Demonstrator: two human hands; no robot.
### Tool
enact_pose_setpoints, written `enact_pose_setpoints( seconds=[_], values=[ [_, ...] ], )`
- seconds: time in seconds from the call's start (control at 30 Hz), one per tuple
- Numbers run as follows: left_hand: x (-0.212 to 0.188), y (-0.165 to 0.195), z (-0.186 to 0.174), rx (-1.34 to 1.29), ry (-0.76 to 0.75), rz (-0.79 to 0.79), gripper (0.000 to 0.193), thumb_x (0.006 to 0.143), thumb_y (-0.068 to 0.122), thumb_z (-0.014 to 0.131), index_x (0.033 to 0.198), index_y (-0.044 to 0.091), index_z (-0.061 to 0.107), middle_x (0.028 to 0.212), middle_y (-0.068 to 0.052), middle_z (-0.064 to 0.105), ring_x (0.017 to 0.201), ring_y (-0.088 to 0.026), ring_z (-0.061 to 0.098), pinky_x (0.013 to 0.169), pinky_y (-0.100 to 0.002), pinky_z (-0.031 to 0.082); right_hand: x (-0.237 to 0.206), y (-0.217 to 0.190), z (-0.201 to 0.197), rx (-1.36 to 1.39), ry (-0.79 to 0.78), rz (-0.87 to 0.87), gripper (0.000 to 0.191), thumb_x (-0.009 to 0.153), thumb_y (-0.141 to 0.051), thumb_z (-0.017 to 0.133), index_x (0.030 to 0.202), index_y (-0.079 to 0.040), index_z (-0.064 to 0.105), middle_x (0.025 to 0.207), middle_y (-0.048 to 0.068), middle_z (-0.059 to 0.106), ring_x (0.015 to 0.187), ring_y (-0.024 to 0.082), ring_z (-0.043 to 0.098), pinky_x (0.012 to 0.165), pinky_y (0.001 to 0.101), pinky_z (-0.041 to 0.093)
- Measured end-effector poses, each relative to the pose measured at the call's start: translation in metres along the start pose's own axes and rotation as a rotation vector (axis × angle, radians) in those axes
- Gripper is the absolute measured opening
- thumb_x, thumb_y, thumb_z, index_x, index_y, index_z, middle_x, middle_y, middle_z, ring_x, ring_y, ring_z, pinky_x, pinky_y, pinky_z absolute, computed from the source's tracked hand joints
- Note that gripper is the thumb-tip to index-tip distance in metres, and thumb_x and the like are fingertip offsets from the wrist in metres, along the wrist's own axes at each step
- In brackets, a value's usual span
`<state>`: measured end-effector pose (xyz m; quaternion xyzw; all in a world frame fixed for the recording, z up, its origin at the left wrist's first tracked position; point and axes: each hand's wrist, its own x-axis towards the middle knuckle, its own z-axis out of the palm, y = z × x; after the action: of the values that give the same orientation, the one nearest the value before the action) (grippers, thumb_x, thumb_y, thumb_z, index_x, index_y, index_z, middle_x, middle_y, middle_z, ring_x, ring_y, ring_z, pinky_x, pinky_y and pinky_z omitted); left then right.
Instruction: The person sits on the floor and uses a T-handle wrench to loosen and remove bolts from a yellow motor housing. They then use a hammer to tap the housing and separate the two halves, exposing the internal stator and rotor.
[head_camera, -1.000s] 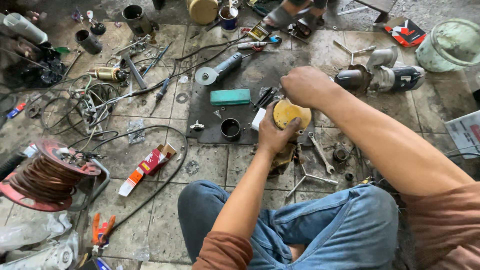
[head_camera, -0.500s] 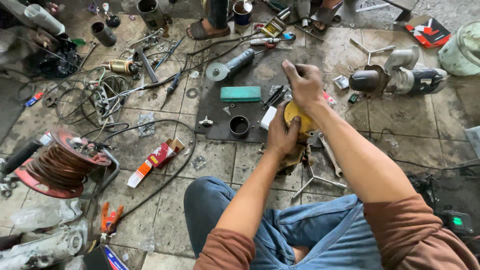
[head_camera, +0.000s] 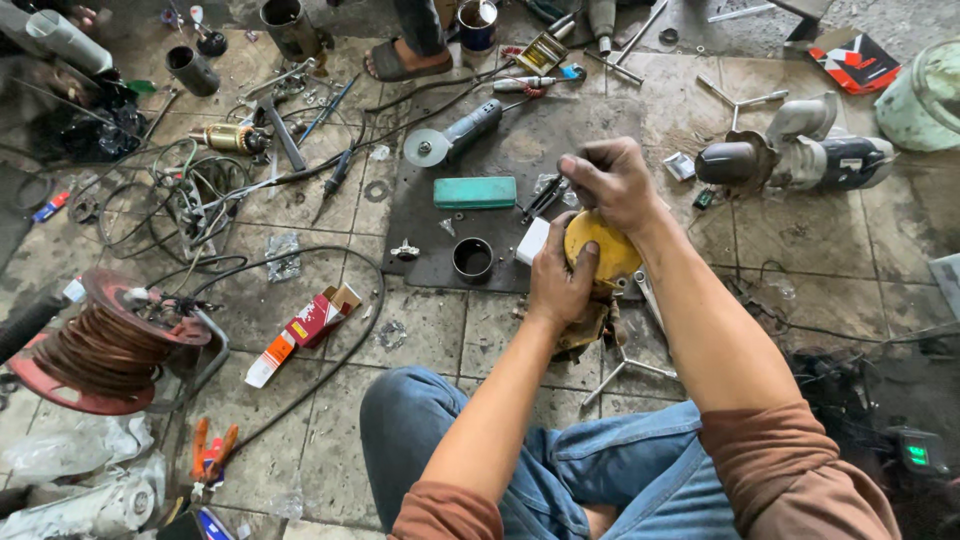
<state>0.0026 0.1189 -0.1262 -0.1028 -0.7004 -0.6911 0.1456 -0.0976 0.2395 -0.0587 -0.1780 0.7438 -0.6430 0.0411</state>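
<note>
Since half a second ago my right hand (head_camera: 612, 180) has dropped from its raised spot down onto the top rim of the yellow round part (head_camera: 598, 248), while the left hand has stayed wrapped on it. Going left to right across the tiled floor (head_camera: 420, 330): a copper wire spool (head_camera: 105, 340) lies near the left edge, a red and white box (head_camera: 303, 330) sits just inside a loop of black cable, and a dark mat (head_camera: 440, 230) carries a green block (head_camera: 475, 192) and a small black ring (head_camera: 472, 258). At the mat's right edge my left hand (head_camera: 558, 285) grips the yellow round part from its left side, fingers curled behind it and thumb across its face. My right hand is bunched in a tight fist at the part's top edge; I cannot tell what its fingers pinch. A grey motor housing (head_camera: 800, 155) lies well apart toward the right edge.
</note>
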Motion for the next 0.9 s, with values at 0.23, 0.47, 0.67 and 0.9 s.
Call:
enact_pose_setpoints(
  seconds=[0.23,0.47,0.67,0.9],
  values=[
    [0.004,-0.010,0.007,0.007,0.018,0.062,0.047,0.100,0.032,0.060,0.138,0.005,0.054,0.123,-0.025,0.069,0.117,-0.044,0.068,0.099,-0.046,0.054,0.005,0.010,-0.009,0.140,-0.055,-0.077,0.034,0.101,-0.023,0.074,0.075,-0.004,0.062,0.062,-0.003,0.054,0.050,0.005,0.045,0.044,0.0243,0.033],
    [0.000,-0.015,0.013,-0.011,0.007,0.005,0.048,0.098,0.033,0.061,0.135,0.003,0.055,0.120,-0.024,0.070,0.112,-0.040,0.070,0.096,-0.043,0.056,-0.006,-0.044,-0.024,-0.579,-0.068,-0.091,0.030,0.095,-0.029,0.074,0.102,-0.001,0.071,0.079,0.008,0.069,0.069,0.018,0.067,0.062,0.0312,0.053],
    [-0.006,-0.011,0.018,-0.011,0.011,0.008,0.050,0.096,0.035,0.063,0.135,0.004,0.057,0.117,-0.022,0.072,0.110,-0.036,0.073,0.096,-0.042,0.056,-0.014,-0.094,-0.017,-1.630,-0.291,0.244,0.059,0.103,-0.055,0.056,0.081,-0.006,0.079,0.084,0.019,0.075,0.082,0.036,0.074,0.073,0.0467,0.058],
    [-0.010,-0.004,0.020,-0.018,0.007,-0.018,0.056,0.093,0.041,0.069,0.134,0.004,0.057,0.112,-0.020,0.074,0.106,-0.033,0.074,0.093,-0.041,0.057,-0.017,-0.093,-0.011,-1.588,-0.427,0.143,0.042,0.099,-0.038,0.058,0.083,-0.004,0.078,0.088,0.018,0.076,0.085,0.036,0.074,0.077,0.0465,0.060]
  ],
)
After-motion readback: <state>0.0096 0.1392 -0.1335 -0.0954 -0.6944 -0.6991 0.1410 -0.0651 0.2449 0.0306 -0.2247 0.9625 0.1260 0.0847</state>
